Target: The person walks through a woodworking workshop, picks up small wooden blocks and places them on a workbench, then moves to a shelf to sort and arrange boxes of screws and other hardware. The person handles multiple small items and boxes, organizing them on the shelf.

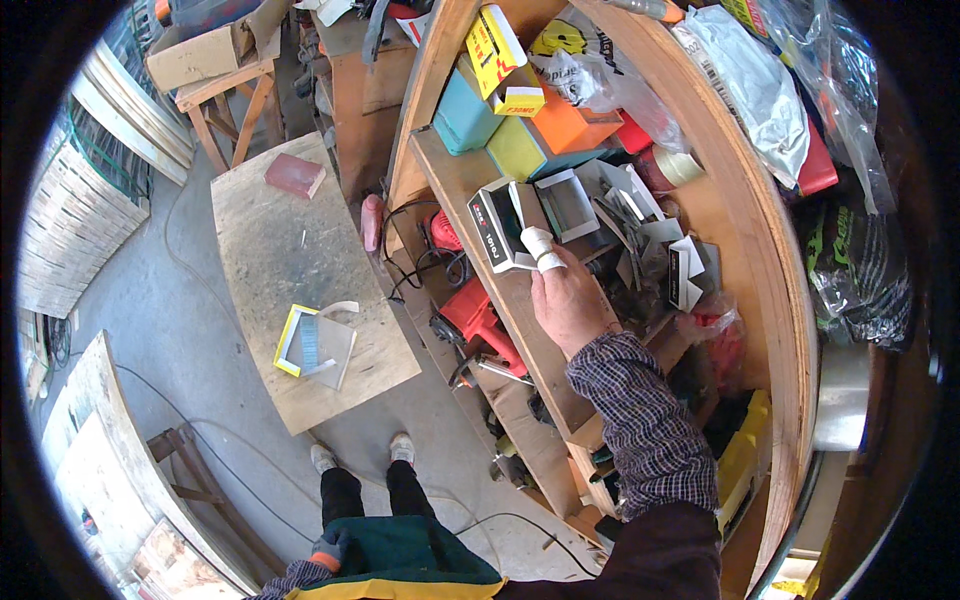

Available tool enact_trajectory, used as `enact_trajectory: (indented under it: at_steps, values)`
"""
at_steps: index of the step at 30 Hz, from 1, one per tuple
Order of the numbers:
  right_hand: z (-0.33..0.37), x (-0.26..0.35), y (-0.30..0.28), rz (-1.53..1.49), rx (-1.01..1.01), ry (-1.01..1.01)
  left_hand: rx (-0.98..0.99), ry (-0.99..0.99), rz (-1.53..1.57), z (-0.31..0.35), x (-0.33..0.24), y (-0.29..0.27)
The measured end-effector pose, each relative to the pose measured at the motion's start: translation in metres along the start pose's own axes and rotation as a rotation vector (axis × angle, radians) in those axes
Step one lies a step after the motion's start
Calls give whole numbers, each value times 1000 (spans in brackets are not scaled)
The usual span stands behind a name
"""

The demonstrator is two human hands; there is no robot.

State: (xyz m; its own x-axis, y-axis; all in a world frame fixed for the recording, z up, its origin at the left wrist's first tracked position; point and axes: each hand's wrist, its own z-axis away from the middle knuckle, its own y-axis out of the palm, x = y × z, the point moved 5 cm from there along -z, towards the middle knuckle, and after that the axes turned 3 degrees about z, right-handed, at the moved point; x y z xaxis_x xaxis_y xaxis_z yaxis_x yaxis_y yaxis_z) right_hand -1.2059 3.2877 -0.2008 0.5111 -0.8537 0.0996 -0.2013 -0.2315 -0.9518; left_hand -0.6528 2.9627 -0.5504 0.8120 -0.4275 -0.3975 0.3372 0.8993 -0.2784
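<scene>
Right hand (567, 300) reaches up to wooden shelf (470, 180); bandaged fingertips (541, 248) closed on lower right edge of small open black-and-white cardboard box (503, 222). Box lies just above-left of fingers, long axis along shelf edge. Left hand (328, 550) hangs low at side, far off; grip unclear.

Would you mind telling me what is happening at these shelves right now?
A person stands at a cluttered wooden shelf unit. Their right hand, with bandaged fingers, rests on an open black-and-white cardboard box on the shelf. The left hand, in an orange glove, hangs by the leg. A red power drill lies on the shelf below.
</scene>
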Motion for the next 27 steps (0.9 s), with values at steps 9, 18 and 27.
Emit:
enact_trajectory:
  at_steps: [9, 18, 27]
  values:
    - [-13, -29, -7, 3, 14, 85, -25, -9, -32, -6, 13, 6]
    - [-46, -98, -4, 188, 200, 300, -62, 17, 164, -5, 8, -10]
    - [3, -104, -63, -156, -225, 472, -72, 333, 363, -8, -75, -55]
